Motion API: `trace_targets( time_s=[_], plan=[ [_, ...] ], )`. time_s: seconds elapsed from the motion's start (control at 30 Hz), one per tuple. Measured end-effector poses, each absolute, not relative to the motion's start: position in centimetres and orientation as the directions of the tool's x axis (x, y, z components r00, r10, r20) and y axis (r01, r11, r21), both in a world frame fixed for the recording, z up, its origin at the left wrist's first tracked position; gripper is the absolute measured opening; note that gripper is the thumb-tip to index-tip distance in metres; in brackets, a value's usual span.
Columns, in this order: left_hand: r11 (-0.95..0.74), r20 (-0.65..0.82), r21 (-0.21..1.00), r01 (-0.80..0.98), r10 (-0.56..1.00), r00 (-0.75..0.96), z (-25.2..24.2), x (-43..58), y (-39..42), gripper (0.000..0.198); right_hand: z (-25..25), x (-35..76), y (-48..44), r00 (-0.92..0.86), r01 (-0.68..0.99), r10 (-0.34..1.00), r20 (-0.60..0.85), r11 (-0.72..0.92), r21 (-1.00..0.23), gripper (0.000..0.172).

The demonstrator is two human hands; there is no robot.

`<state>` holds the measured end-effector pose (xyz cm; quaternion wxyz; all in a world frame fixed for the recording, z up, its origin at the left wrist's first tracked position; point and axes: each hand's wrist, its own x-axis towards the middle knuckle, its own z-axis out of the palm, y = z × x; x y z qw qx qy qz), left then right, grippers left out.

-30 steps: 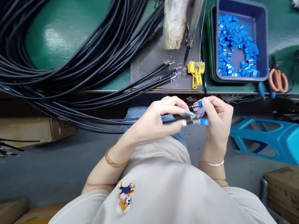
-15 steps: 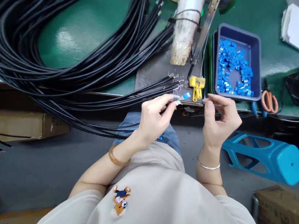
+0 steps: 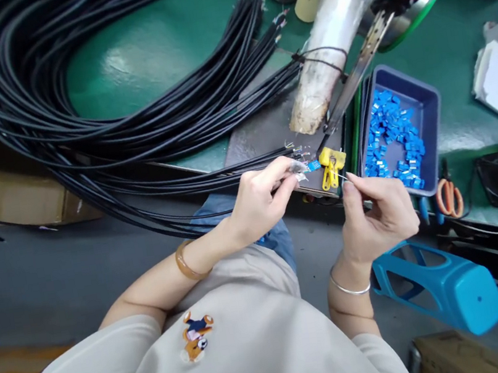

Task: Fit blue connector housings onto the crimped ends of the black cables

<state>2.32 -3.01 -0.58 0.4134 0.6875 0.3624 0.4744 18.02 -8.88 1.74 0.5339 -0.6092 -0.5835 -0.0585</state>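
1. A cardboard box (image 3: 11, 197) sits under the edge of the surface (image 3: 155, 57), its left end cut off by the frame.
2. A big coil of black cables (image 3: 81, 130) sweeps over the green surface. Its far loops run out of view at the top, and single strands are hard to follow.
3. The left hand (image 3: 255, 201) is raised at the surface's near edge, its fingers clamped on a cable end (image 3: 301, 169). A small blue connector (image 3: 314, 165) sits at the tip. How it is seated is too small to make out.
4. Just beside the connector, a yellow clip (image 3: 331, 167) lies on the edge of the surface, below a pale wrapped tube (image 3: 328, 62) that is cut off above.
5. The right hand (image 3: 381, 213) is near the clip, apart from the left hand. Its thumb and forefinger tips are together and its other fingers are curled. Anything pinched there is too fine to identify.
6. A dark blue tray (image 3: 431, 122) holds loose blue pieces (image 3: 391, 134).
7. Orange scissors (image 3: 448, 197) lie beyond it, partly hidden.
8. A blue stool (image 3: 452, 290) lies on its side on the floor.
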Motion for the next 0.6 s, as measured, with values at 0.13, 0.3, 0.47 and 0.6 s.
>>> trace_targets(
  time_s=[0.13, 0.3, 0.47, 0.6],
  plan=[
    [-0.421, 0.382, 0.901, 0.103, 0.883, 0.272, -0.1, 2.6, -2.9, 0.011, 1.6, 17.7, -8.1, 0.326, 0.691, 0.737, 0.591, 0.241, -0.681, 0.011],
    [-0.433, 0.386, 0.892, 0.126, 0.877, 0.285, 0.2, 2.6, -2.5, 0.013, 1.4, 17.2, -7.7, 0.323, 0.543, 0.847, 0.422, 0.199, -0.816, 0.005],
    [-0.429, 0.383, 0.895, 0.127, 0.881, 0.277, 0.3, 2.6, -2.2, 0.014, 1.6, 17.0, -7.5, 0.337, 0.506, 0.846, 0.414, 0.208, -0.837, 0.006],
    [-0.432, 0.389, 0.895, 0.114, 0.879, 0.276, 0.4, 2.5, -2.2, 0.014, 1.9, 16.9, -7.4, 0.348, 0.495, 0.843, 0.411, 0.207, -0.844, 0.006]
  ],
)
